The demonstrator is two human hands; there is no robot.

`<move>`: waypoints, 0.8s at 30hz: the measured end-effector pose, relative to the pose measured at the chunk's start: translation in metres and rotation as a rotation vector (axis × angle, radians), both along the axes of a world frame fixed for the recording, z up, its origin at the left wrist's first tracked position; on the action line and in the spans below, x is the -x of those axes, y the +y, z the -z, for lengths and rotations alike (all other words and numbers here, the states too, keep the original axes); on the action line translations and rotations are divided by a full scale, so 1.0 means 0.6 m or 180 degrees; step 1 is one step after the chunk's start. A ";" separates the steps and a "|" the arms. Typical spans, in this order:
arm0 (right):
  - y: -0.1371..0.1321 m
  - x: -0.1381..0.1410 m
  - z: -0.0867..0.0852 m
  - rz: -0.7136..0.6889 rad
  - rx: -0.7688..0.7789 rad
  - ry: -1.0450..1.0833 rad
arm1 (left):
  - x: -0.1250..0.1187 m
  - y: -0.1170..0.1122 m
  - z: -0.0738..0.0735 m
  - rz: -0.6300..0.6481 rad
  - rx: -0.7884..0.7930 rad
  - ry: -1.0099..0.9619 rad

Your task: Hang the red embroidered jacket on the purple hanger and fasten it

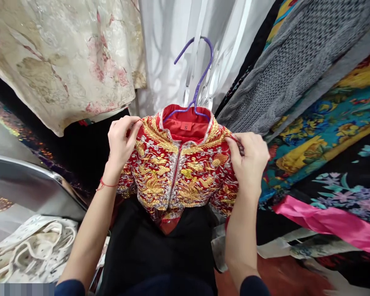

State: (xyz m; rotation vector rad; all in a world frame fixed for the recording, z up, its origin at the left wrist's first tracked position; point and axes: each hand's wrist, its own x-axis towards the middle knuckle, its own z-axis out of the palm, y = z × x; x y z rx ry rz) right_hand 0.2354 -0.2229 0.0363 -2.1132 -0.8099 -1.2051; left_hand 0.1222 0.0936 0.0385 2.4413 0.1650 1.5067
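Note:
A small red jacket [179, 172] thick with gold and silver embroidery hangs on a purple hanger [197, 82] in front of me. Its red lining shows a tag marked S at the collar. My left hand [121, 139] pinches the jacket's left shoulder, fingers closed on the cloth. My right hand [249, 158] grips the right shoulder the same way. A red string circles my left wrist. The hanger's hook points up, free of any rail.
Clothes crowd all sides: a cream floral garment [64, 61] upper left, white fabric [172, 41] behind, a grey knit [296, 61] and bright floral prints [327, 131] at right, pink satin [327, 222] lower right. A metal edge [33, 181] and pale cloth [33, 246] lie lower left.

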 end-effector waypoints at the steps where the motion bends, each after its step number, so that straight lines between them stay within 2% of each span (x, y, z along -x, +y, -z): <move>1: 0.002 -0.007 -0.002 0.0012 -0.0138 -0.0040 | -0.001 -0.007 -0.008 -0.0054 -0.0017 -0.0117; 4: 0.007 -0.019 -0.003 0.0063 -0.0489 -0.0064 | -0.003 -0.020 -0.031 -0.0087 -0.0092 -0.0184; 6: 0.009 -0.023 0.002 0.0028 -0.0521 0.0172 | -0.006 -0.017 -0.037 0.0022 -0.0032 0.0096; 10: 0.010 -0.029 0.019 -0.0124 -0.0407 0.0597 | -0.015 -0.004 -0.021 0.0093 0.0209 0.0656; 13: 0.015 -0.029 0.030 -0.0084 -0.0404 0.0593 | -0.012 -0.005 -0.004 -0.0155 0.0265 0.0512; 16: 0.029 -0.030 0.043 0.0115 -0.0628 0.0473 | -0.002 -0.011 0.006 -0.0273 0.0233 0.0398; 20: 0.047 -0.036 0.063 0.0352 -0.1020 0.0247 | 0.006 -0.012 0.011 -0.0251 0.0182 0.0460; 24: 0.059 -0.024 0.068 0.0410 -0.1118 0.0380 | 0.009 -0.013 0.012 -0.0278 0.0224 0.0444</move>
